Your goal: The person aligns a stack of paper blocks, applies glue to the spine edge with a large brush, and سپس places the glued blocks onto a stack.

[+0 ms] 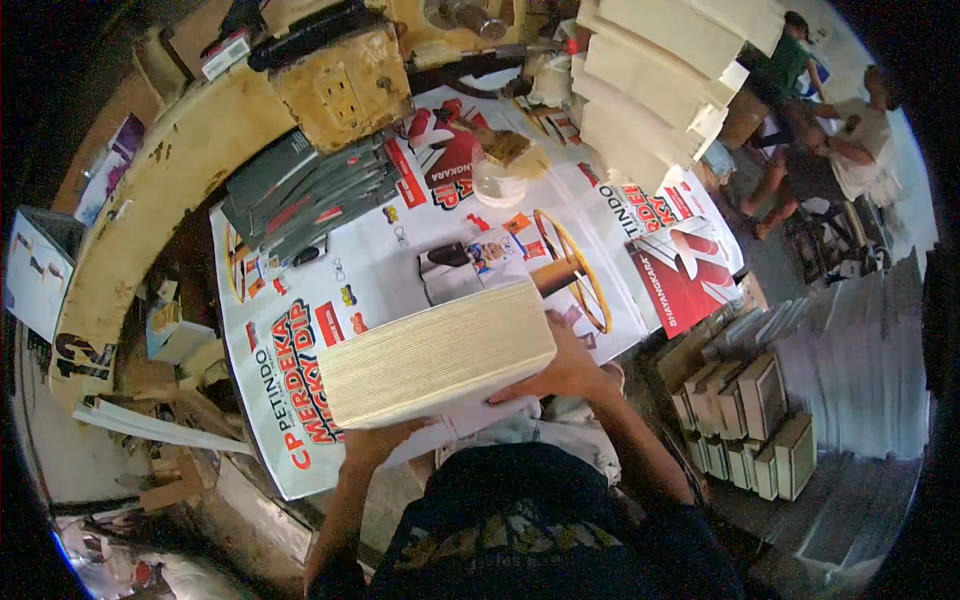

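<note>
Both hands are clamped on one thick block of paper (440, 350): the left hand (385, 438) has its left end and the right hand (565, 370) has its right end, with some fingers hidden. Nearest to me is a dark shirt (490, 500) with pale letters that I can't make out. I see the block held over the near part of a big white sheet (365, 252). Big red letters with dark edges run sideways up the sheet's left side, next to smaller black ones. Just past the right hand, a yellow wheel (580, 262) is printed on it. Over to the right is a red panel (665, 295) with white letters. Farther up, I spot a pile of dark covers (310, 190) with little red bits, and a white tub (500, 188) with something brown at its top. Past them are a tall cream stack (650, 95) and a yellow machine (340, 90). People (862, 150) sit far off at the upper right.
</note>
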Action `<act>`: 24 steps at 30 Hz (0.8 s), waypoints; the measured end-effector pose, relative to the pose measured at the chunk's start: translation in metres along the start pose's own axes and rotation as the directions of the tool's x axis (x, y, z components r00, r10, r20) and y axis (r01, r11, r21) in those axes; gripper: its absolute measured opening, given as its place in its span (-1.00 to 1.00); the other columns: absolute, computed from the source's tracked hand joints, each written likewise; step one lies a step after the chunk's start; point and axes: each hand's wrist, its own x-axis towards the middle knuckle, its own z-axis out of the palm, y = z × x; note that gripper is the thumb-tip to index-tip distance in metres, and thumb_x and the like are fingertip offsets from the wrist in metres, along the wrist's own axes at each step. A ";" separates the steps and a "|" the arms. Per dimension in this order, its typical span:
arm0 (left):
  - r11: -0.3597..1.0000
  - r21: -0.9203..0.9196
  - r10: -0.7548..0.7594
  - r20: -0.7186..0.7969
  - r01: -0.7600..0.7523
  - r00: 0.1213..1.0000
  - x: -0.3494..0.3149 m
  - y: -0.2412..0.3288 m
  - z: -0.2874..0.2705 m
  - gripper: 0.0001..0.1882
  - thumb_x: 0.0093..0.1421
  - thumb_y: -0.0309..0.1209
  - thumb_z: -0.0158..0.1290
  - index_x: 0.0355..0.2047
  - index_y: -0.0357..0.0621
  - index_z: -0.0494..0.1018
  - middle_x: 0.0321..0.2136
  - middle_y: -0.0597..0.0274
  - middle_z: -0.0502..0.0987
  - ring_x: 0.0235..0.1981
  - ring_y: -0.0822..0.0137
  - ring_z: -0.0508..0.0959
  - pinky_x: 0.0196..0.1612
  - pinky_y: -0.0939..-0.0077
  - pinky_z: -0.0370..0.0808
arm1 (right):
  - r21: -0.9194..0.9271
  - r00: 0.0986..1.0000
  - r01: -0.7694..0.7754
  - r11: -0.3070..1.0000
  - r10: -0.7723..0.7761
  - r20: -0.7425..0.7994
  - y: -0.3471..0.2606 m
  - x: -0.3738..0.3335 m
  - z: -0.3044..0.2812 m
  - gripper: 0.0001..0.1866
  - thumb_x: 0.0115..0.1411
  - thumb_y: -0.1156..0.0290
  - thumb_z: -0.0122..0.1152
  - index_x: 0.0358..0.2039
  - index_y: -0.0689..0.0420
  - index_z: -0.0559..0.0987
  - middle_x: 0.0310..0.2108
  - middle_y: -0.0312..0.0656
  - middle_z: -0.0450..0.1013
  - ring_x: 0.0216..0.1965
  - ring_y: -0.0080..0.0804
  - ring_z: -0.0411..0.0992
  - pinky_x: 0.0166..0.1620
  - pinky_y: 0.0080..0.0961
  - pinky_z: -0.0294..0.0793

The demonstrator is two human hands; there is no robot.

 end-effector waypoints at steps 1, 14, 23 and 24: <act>0.999 -0.023 0.026 -0.084 -0.028 0.996 -0.002 0.012 -0.007 -0.30 -0.10 0.06 0.43 0.00 -0.02 0.55 -0.14 0.26 0.65 -0.11 0.30 0.61 -0.03 0.39 0.52 | -0.016 0.999 0.022 1.000 -0.023 -0.027 0.008 0.000 0.001 0.20 -0.36 -0.13 0.62 0.27 0.17 0.30 0.16 0.07 0.37 0.20 0.16 0.30 0.31 0.02 0.13; 0.992 0.027 0.123 -0.229 -0.120 0.966 -0.012 0.031 -0.024 -0.35 -0.07 -0.07 0.46 -0.03 -0.13 0.56 -0.23 0.19 0.65 -0.14 0.21 0.61 -0.04 0.32 0.54 | -0.081 0.997 0.076 0.994 -0.078 -0.013 0.003 -0.006 -0.004 0.10 -0.32 -0.11 0.61 0.20 0.20 0.38 0.06 0.11 0.43 0.10 0.16 0.37 0.21 -0.03 0.29; 0.987 0.012 0.157 -0.161 -0.158 0.974 -0.023 0.018 -0.018 -0.32 -0.17 -0.22 0.52 -0.02 -0.13 0.55 -0.17 0.20 0.66 -0.17 0.23 0.62 -0.06 0.35 0.55 | 0.022 0.996 0.016 1.000 -0.014 -0.088 0.007 -0.014 0.008 -0.05 -0.33 -0.09 0.62 0.02 0.20 0.46 -0.11 0.07 0.49 -0.04 0.09 0.44 0.06 -0.10 0.37; 0.990 0.015 0.142 -0.129 -0.141 0.981 -0.023 0.006 -0.014 -0.30 -0.19 -0.24 0.53 0.00 -0.13 0.54 -0.16 0.20 0.65 -0.16 0.21 0.62 -0.05 0.34 0.54 | 0.016 0.995 -0.012 1.000 0.014 -0.097 0.007 -0.019 0.006 -0.06 -0.33 -0.10 0.61 0.00 0.20 0.45 -0.12 0.08 0.49 -0.05 0.10 0.44 0.05 -0.10 0.38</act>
